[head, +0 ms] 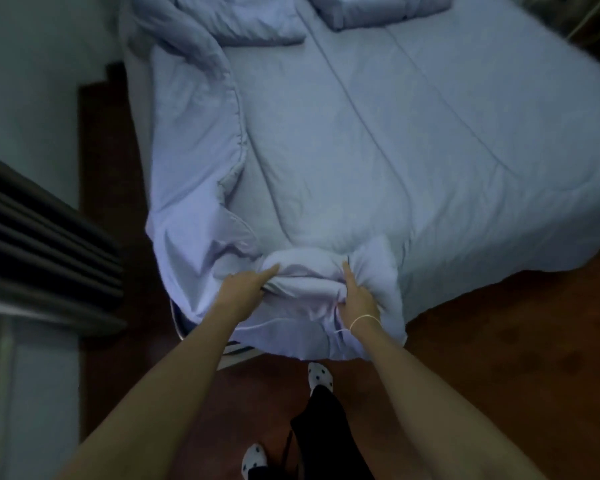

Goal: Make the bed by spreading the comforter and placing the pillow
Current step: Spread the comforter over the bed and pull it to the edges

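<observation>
A pale blue comforter [378, 140] covers most of the bed, with its left edge folded back in a ruffled ridge. At the foot corner it is bunched into a thick roll. My left hand [245, 284] grips the left end of that roll. My right hand [355, 297], with a thin band at the wrist, grips its right end. Two pillows lie at the head: one [253, 19] at the far left under a twisted fold, one [378, 8] at the top middle, partly cut off by the frame.
Dark wooden floor [499, 358] surrounds the bed. A wall and a dark slatted unit [39, 237] stand close on the left, leaving a narrow gap beside the bed. My feet in dotted socks [321, 375] stand at the bed's foot corner.
</observation>
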Demonstrator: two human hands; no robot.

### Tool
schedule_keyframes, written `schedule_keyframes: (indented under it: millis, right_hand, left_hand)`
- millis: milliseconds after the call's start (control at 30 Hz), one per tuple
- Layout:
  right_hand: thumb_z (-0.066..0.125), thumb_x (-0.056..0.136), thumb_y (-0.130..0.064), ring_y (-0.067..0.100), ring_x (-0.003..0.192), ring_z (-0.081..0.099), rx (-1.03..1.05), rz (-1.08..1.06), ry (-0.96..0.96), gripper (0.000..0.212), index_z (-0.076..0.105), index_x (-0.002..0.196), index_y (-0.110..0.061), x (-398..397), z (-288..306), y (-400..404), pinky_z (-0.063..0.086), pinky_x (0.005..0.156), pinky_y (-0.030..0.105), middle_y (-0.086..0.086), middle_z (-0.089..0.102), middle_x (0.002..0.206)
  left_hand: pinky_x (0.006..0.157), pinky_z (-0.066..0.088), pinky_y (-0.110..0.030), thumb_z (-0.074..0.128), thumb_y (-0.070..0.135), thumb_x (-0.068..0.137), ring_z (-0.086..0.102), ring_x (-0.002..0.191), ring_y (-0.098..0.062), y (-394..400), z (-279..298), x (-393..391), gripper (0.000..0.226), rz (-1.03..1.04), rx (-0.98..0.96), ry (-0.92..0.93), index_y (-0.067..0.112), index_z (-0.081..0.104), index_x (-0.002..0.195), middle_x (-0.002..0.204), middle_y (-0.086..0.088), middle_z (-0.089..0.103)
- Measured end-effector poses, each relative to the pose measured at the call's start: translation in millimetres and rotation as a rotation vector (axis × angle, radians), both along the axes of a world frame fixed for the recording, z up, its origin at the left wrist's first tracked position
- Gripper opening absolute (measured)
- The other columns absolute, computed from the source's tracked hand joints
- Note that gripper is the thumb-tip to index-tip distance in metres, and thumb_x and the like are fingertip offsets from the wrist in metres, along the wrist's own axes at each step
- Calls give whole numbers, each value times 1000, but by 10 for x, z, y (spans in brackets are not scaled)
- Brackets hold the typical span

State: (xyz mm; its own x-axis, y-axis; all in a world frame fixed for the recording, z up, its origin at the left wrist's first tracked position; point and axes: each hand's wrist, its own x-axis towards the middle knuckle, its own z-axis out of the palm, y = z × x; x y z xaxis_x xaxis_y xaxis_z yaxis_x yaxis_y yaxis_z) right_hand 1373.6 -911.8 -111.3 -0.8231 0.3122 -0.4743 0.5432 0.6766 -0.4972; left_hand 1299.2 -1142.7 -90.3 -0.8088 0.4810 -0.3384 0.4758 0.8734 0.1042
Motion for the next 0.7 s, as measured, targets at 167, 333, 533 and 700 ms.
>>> schedule_keyframes:
  millis: [167,333,533,700]
  right_hand:
    - [47,91,-39,33,112,56,10,196,-205,56,31,145,-37,663,-40,-630,44,98,44,15,57,128]
    - [56,88,-37,33,126,47,52,328,-282,61,32,144,-37,1182,24,-1134,39,105,42,12,48,138]
    - [67,81,-31,28,117,53,51,440,-377,43,56,122,-25,1556,72,-1423,44,95,31,8,58,123]
    - [68,79,-22,25,101,59,-40,366,-333,44,60,123,-21,1652,140,-1558,48,86,27,10,61,120]
  left_hand:
    - [93,44,-37,41,20,91,62,105,-28,-903,-29,881,59,24,-24,-82,36,27,146,118,-11,65]
    - [68,53,-32,73,27,68,68,84,-31,-1446,-103,1511,55,-19,-14,-55,31,61,121,98,-15,68]
    - [91,43,-39,42,26,93,54,116,-25,-1652,30,1821,32,123,-154,-159,32,55,121,127,-1,54]
    - [87,41,-37,42,28,93,54,109,-26,-1833,36,1795,29,259,-126,-167,30,58,117,118,-5,56]
